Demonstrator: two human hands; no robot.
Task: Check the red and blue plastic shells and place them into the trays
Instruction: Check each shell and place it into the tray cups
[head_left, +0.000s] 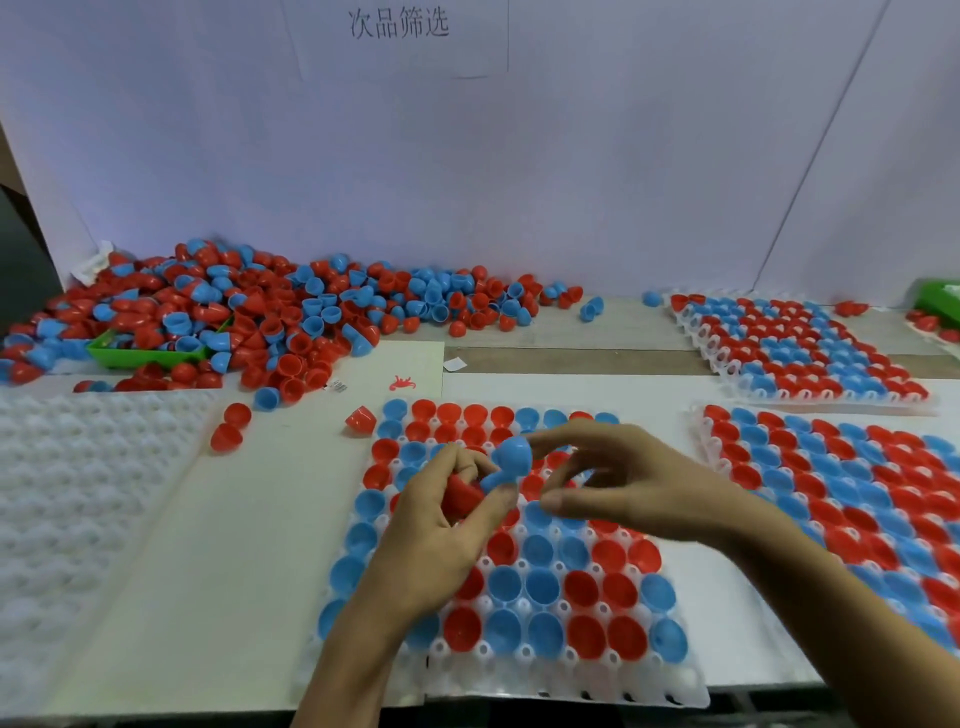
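A white tray (519, 691) lies in front of me, most pockets filled with red and blue shells. Over its upper middle, my left hand (441, 530) holds a red shell (460, 493) in its curled fingers, with a second blue shell (491, 480) at its thumb tip. My right hand (618, 483) pinches a blue shell (511, 454) at its fingertips, right beside the left hand's shells. A big heap of loose red and blue shells (270, 317) lies at the back left.
Two filled trays sit on the right, one near (841, 493) and one farther back (789, 348). An empty white tray (78, 493) lies at left. A green bin (150, 356) sits in the heap. Loose red shells (228, 428) lie on the paper.
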